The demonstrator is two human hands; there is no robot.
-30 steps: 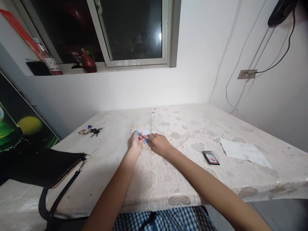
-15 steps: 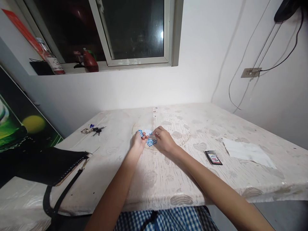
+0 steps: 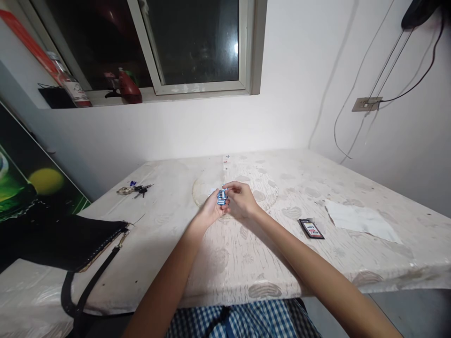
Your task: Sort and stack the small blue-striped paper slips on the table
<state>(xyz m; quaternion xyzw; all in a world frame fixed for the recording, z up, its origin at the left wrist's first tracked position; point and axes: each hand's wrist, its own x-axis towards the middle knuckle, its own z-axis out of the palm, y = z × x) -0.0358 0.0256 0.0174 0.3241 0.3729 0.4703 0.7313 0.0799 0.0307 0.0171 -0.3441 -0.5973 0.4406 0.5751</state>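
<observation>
A small blue-and-white printed piece (image 3: 221, 197), perhaps paper or card, is held up over the middle of the table. My left hand (image 3: 210, 209) grips it from the left and below, with the thumb along its side. At its upper right edge, the bent fingers of my right hand (image 3: 242, 196) pinch it. Its exact kind is too small to make out. Just behind my left hand, a bit of something white (image 3: 212, 191) shows, mostly hidden.
Keys (image 3: 139, 189) lie on the patterned tablecloth (image 3: 246, 267) at the left, behind a black bag (image 3: 95, 234) with a strap. To the right are a dark-edged card-like item (image 3: 311, 229) and a white cloth or paper sheet (image 3: 362, 221). A wall with a window (image 3: 197, 89) stands behind.
The blue-and-white material, earlier spread in separate parts between my hands, now shows as one compact piece. My left hand has moved right, bringing both hands together. The view shifted slightly.
</observation>
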